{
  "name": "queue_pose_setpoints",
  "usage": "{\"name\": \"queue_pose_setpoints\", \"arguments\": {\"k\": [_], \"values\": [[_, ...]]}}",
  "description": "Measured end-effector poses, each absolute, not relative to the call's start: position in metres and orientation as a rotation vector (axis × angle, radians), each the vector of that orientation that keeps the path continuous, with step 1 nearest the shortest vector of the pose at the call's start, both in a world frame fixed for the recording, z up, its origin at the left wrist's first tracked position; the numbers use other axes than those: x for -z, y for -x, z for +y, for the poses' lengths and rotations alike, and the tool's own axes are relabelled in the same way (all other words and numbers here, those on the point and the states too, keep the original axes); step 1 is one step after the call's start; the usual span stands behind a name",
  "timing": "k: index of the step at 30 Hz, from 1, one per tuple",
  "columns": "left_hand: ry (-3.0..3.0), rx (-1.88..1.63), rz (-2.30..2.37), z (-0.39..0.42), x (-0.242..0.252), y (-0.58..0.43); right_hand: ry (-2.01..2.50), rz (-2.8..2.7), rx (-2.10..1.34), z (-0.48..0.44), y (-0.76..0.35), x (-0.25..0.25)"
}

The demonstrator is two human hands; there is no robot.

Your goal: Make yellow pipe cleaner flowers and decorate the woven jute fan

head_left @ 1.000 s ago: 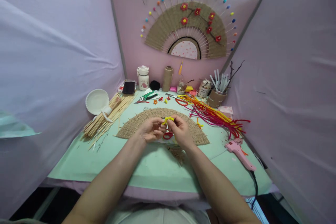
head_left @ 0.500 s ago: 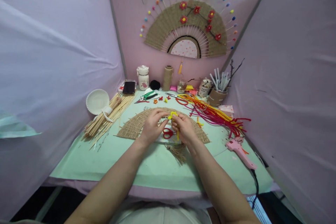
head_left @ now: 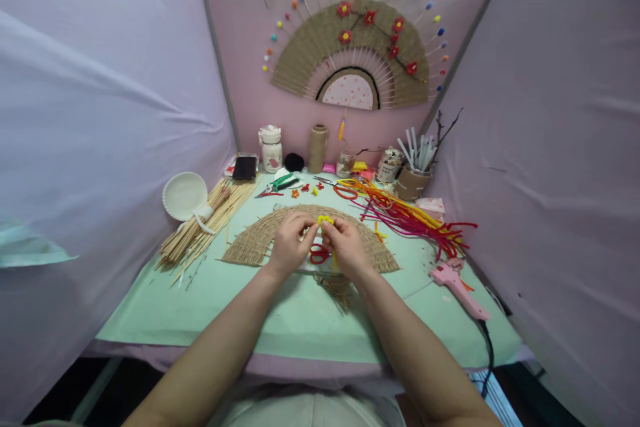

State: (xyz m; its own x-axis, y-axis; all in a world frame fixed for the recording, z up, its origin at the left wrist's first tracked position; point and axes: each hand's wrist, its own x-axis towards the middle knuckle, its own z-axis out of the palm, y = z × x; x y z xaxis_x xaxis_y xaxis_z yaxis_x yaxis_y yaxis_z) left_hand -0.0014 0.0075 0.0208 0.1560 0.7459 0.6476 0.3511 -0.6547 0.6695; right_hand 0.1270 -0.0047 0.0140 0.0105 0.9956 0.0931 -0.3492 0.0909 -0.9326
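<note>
Over a woven, half-round fan piece (head_left: 250, 245) on the green table, my left hand (head_left: 289, 245) and my right hand (head_left: 345, 247) meet fingertip to fingertip. Both pinch a small coiled yellow pipe cleaner (head_left: 325, 219) between them; a short yellow tail hangs down by my right palm. A red-handled pair of scissors (head_left: 318, 255) lies on the fan just under my hands.
A pile of red, orange and yellow pipe cleaners (head_left: 415, 220) spreads to the right, with a pink glue gun (head_left: 457, 283) near the right edge. Bamboo sticks (head_left: 205, 220) and a white paper plate (head_left: 185, 195) lie at left. Jars, twine and tools line the back wall.
My hands have moved slightly away from me over the fan piece, and the yellow pipe cleaner has been wound tighter into a small coil between my fingertips.
</note>
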Motion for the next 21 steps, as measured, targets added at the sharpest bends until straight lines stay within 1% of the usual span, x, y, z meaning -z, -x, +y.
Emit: {"name": "queue_pose_setpoints", "arguments": {"k": [3, 6, 9, 14, 21], "values": [[-1.615, -1.358, 1.066, 0.008, -0.023, 0.001, 0.949, -1.100, -1.154, -0.007, -0.126, -0.012], [-1.179, -1.084, 0.967, 0.014, -0.027, 0.006, 1.000, -1.197, -1.037, -0.008, -0.124, -0.009], [-1.066, -0.953, 0.950, 0.019, -0.031, 0.011, 1.001, -1.191, -1.038, -0.007, -0.121, -0.005], [-1.131, -1.008, 1.015, 0.019, -0.027, 0.011, 0.959, -1.044, -1.157, -0.004, -0.121, -0.004], [-1.269, -1.247, 1.030, 0.013, -0.020, 0.002, 0.984, -0.997, -1.127, -0.003, -0.120, -0.005]]}}
